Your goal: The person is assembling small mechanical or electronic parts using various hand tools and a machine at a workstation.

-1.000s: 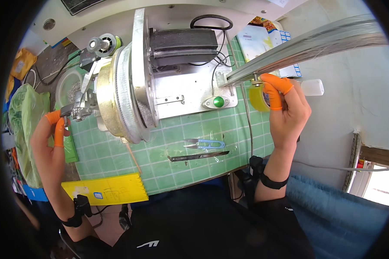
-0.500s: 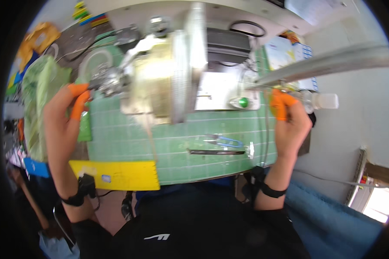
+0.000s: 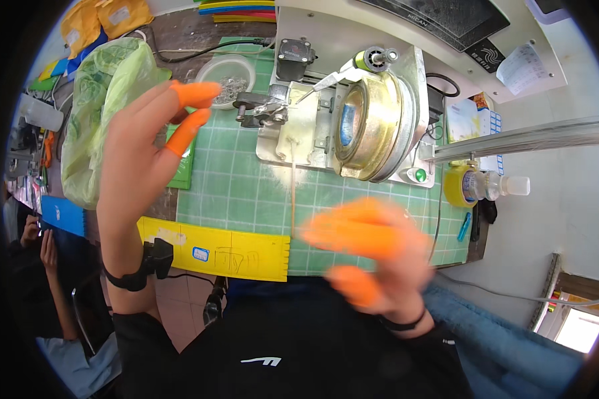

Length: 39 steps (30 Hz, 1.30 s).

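My left hand (image 3: 136,149), with orange finger cots, hovers beside a round white bowl (image 3: 249,74) of small metal pieces. Its thumb and forefinger are apart, and nothing shows between them. Just right of its fingertips is a small metal clamp-like mechanism (image 3: 266,112) on a bench machine with a large brass-coloured drum (image 3: 356,130). My right hand (image 3: 386,249), blurred and also in orange cots, is over the front of the green cutting mat (image 3: 236,186). Its fingers are stretched out, thumb apart, with nothing visible in them. A thin tan strand (image 3: 293,193) runs forward from the machine.
A yellow board (image 3: 253,256) lies along the front edge. Left are a pale green plastic bag (image 3: 90,126) and a blue bin (image 3: 63,216); another person's hand (image 3: 48,249) shows nearby. At right, a metal rail (image 3: 532,136) crosses above yellow tape (image 3: 456,186) and a clear bottle (image 3: 489,185).
The view has shifted, placing the machine further right. My left hand has come away from the mechanism. My right hand has moved from beside the rail to the mat's front, covering the snips and tweezers area.
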Each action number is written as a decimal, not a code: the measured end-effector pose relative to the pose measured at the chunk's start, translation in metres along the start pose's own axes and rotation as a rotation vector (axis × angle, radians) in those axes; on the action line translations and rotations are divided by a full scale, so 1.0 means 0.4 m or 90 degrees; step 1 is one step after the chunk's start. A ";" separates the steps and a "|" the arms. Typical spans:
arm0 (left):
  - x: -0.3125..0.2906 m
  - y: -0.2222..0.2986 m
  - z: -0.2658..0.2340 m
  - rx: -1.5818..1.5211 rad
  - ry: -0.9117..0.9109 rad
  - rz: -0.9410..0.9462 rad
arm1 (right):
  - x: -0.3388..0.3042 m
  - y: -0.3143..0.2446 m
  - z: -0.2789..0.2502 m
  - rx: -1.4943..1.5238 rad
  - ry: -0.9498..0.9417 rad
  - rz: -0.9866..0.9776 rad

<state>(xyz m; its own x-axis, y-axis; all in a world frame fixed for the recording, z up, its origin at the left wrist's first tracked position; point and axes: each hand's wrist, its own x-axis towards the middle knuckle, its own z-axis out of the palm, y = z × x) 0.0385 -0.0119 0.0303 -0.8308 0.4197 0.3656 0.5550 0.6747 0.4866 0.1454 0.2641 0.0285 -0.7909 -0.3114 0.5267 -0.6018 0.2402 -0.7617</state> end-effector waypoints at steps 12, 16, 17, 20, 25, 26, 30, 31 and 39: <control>0.093 0.047 -0.003 -0.009 -0.015 0.112 | 0.075 0.211 0.248 0.377 0.367 0.293; 0.081 0.030 0.030 0.063 -0.122 0.171 | 0.075 0.241 0.237 0.365 0.357 0.269; 0.071 0.026 0.042 0.078 -0.186 0.144 | 0.079 0.239 0.238 0.367 0.357 0.270; 0.056 0.017 0.119 0.108 -0.152 0.091 | 0.087 0.238 0.236 0.315 0.351 0.235; 0.051 -0.021 0.201 0.142 -0.041 0.144 | 0.089 0.256 0.234 0.249 0.323 0.176; 0.054 -0.023 0.203 0.146 -0.027 0.154 | 0.088 0.259 0.234 0.252 0.324 0.176; 0.080 -0.032 0.170 0.187 -0.018 0.213 | 0.087 0.266 0.230 0.225 0.320 0.164; 0.094 -0.028 0.143 0.154 0.027 0.268 | 0.086 0.268 0.227 0.221 0.320 0.168; 0.095 -0.041 0.157 0.053 0.177 0.549 | 0.091 0.258 0.233 0.259 0.320 0.160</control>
<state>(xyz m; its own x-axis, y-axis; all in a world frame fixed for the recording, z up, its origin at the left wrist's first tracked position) -0.0049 0.0312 -0.0135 -0.0819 0.6452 0.7596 0.9654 0.2406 -0.1003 0.0646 0.1918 -0.0661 -0.9152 0.1962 0.3521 -0.3822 -0.1447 -0.9127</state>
